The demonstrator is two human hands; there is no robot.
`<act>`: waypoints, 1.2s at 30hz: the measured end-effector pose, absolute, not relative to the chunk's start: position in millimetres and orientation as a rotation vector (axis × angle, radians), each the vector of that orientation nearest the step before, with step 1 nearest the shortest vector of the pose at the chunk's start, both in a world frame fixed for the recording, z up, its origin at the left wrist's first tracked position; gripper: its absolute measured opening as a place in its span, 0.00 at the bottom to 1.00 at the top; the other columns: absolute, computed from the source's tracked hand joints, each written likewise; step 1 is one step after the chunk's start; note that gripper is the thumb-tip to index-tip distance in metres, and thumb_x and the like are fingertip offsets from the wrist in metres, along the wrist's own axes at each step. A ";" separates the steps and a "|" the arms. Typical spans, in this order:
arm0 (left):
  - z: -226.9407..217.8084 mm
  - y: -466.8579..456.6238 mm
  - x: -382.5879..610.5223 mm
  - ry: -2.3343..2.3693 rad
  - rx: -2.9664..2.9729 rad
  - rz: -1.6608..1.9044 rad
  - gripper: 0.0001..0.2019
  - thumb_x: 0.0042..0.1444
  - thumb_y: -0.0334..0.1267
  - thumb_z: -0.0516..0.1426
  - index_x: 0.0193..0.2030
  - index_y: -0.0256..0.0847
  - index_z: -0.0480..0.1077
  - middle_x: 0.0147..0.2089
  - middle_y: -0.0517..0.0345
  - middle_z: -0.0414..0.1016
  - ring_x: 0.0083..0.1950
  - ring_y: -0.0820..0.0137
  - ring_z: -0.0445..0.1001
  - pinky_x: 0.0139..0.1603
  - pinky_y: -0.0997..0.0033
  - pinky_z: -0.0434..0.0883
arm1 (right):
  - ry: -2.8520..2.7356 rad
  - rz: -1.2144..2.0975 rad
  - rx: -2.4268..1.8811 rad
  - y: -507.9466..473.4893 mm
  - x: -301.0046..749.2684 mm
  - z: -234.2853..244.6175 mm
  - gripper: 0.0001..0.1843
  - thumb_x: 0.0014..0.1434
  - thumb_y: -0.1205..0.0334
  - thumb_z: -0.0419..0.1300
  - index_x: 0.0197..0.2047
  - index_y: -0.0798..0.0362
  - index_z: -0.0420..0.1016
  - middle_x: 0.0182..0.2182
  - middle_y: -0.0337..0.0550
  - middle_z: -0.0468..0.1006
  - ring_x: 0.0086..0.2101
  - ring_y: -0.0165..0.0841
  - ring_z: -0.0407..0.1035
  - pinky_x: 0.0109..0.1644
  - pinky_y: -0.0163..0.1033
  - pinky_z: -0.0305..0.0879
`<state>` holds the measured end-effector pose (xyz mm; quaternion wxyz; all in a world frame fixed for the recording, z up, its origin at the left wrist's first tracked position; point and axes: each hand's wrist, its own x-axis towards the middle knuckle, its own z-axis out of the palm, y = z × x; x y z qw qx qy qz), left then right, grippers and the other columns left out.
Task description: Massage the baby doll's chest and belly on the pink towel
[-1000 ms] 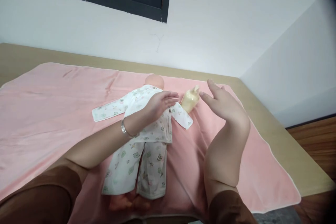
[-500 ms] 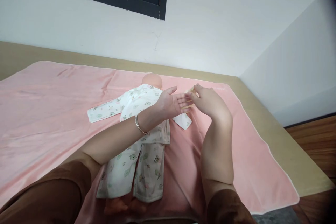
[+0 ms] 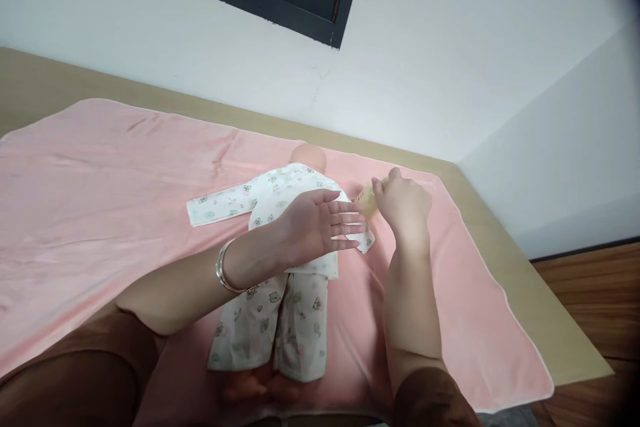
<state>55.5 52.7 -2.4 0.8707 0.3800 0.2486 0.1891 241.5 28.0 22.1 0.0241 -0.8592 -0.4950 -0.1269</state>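
Note:
A baby doll (image 3: 309,157) lies on its back on a pink blanket (image 3: 100,193), dressed in a white printed shirt and trousers (image 3: 280,310). My left hand (image 3: 315,227) hovers over the doll's chest and right sleeve, fingers stretched out and spread. My right hand (image 3: 404,207) is closed on a small pale-yellow object (image 3: 367,200) beside the doll's shoulder; most of that object is hidden by my fingers. The doll's bare feet (image 3: 260,388) stick out at the near edge.
The blanket covers a tan table (image 3: 530,280) that stands against a white wall under a dark window frame (image 3: 320,7). The table's right edge drops to a wooden floor (image 3: 595,300). A silver bracelet (image 3: 223,267) sits on my left wrist.
My right hand has closed on the yellow object, which was lying free on the blanket a second ago. My left hand slid right over the doll's sleeve, fingers spreading. The camera shifted.

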 end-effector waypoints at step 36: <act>49.5 50.5 -22.4 0.500 0.539 0.624 0.18 0.63 0.41 0.51 0.53 0.35 0.74 0.61 0.43 0.74 0.66 0.56 0.69 0.70 0.55 0.62 | -1.400 -0.212 -1.840 -3.3 181.8 34.2 0.22 0.69 0.48 0.49 0.61 0.47 0.66 0.65 0.53 0.67 0.58 0.45 0.69 0.57 0.55 0.68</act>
